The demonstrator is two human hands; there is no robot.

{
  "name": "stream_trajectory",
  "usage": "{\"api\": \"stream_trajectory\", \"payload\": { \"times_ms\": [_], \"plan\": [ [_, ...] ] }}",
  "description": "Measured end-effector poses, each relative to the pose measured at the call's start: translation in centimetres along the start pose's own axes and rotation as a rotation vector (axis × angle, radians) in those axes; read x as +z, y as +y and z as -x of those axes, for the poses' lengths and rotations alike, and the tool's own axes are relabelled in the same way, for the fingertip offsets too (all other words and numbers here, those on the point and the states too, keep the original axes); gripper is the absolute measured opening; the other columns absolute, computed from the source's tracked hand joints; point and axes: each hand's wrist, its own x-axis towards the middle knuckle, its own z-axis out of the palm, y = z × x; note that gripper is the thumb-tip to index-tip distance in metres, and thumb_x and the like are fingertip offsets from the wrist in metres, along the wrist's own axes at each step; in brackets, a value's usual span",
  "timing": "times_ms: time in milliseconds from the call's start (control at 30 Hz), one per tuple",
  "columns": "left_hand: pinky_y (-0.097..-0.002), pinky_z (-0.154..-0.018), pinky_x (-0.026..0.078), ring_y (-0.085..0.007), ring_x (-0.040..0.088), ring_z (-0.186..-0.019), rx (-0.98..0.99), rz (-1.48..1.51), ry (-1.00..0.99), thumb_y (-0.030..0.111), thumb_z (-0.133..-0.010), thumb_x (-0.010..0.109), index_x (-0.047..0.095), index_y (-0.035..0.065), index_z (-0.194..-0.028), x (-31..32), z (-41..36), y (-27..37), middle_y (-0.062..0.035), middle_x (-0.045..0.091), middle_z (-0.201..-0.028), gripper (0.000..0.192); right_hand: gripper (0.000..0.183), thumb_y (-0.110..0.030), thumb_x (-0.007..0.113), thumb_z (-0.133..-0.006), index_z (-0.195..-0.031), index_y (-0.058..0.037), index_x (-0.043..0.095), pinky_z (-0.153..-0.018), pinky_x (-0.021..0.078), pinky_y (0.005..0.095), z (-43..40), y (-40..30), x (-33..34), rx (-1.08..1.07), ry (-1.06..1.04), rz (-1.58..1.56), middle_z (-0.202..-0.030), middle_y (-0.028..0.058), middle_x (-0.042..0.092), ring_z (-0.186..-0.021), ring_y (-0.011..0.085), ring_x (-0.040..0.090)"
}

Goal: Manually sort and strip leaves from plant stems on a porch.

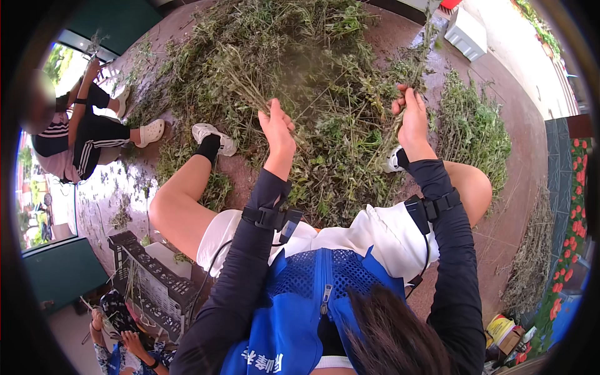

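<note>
A large heap of cut leafy plant stems (pixel 328 126) lies on the floor between and beyond the person's feet. My left hand (pixel 277 124) is closed around a bundle of thin stems (pixel 246 89), whose leafy ends point up and left over the heap. On the right, my right hand (pixel 411 110) has its fingers curled about a leafy stalk (pixel 417 63) that rises towards the top of the view; part of the grip is hidden. The two hands are well apart above the heap.
A second pile of stems (pixel 473 126) lies at the right, with drier stalks (pixel 532 253) near the wall. A white box (pixel 466 35) stands at the upper right. One person (pixel 75 126) sits at the left, another (pixel 126 337) at the lower left beside a dark plastic crate (pixel 154 286).
</note>
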Motion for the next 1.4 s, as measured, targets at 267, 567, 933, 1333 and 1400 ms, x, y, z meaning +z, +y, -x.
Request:
{"api": "stream_trajectory", "payload": {
  "times_ms": [267, 567, 933, 1333, 1400],
  "plan": [
    [-0.0194, -0.050, 0.041, -0.0062, 0.050, -0.057, -0.243, -0.544, -0.604, 0.027, -0.085, 0.049, 0.056, 0.0028, -0.087, 4.1, 5.7, -3.1, 0.0007, 0.057, -0.072, 0.025, 0.025, -0.022, 0.044, -0.088, -0.103, -0.0047, 0.054, -0.075, 0.0367, 0.0218, 2.9, 1.5, 2.7, 0.217, -0.327, -0.011, -0.097, 0.0003, 0.055, -0.083, 0.0069, 0.047],
    [-0.0167, -0.045, 0.032, -0.0043, 0.043, -0.055, 0.046, -0.538, -0.464, 0.020, -0.087, 0.045, 0.049, 0.0061, -0.087, 2.4, 3.7, -4.3, 0.0006, 0.052, -0.067, 0.015, 0.021, -0.020, 0.040, -0.089, -0.087, -0.0020, 0.050, -0.048, 0.0315, 0.0226, 1.8, 2.4, 1.0, 0.000, 0.010, 0.161, -0.055, -0.0039, 0.038, -0.049, 0.0063, 0.036],
    [-0.0170, -0.037, 0.022, -0.0012, 0.027, -0.041, -0.311, -0.402, -0.513, 0.033, -0.085, 0.047, 0.044, 0.0057, -0.082, 4.6, 5.5, -2.8, 0.0073, 0.031, -0.053, 0.028, 0.023, -0.025, 0.040, -0.089, -0.081, -0.0050, 0.048, -0.044, 0.0226, 0.0192, 3.7, 3.3, 2.9, -0.109, -0.248, 0.444, -0.056, -0.0059, 0.033, -0.049, 0.0030, 0.028],
    [-0.0132, -0.032, 0.029, -0.0009, 0.033, -0.038, -0.985, 0.090, -0.660, 0.057, -0.078, 0.040, 0.048, 0.0022, -0.079, 2.8, -2.4, 2.9, 0.0025, 0.042, -0.056, 0.055, 0.013, -0.014, 0.051, -0.078, -0.079, -0.0013, 0.051, -0.055, 0.0392, 0.0351, 3.5, 0.5, 2.1, -0.723, -0.419, 1.156, -0.065, 0.0132, 0.051, -0.062, 0.0309, 0.050],
    [-0.0132, -0.032, 0.030, -0.0009, 0.033, -0.038, -0.969, 0.050, -0.680, 0.056, -0.078, 0.040, 0.047, 0.0017, -0.081, 2.6, -2.6, 3.3, 0.0022, 0.042, -0.056, 0.055, 0.010, -0.011, 0.054, -0.073, -0.078, -0.0023, 0.050, -0.054, 0.0397, 0.0339, 3.4, -0.3, 2.4, -0.853, -0.472, 1.339, -0.063, 0.0107, 0.050, -0.061, 0.0272, 0.051]
  ]
}}
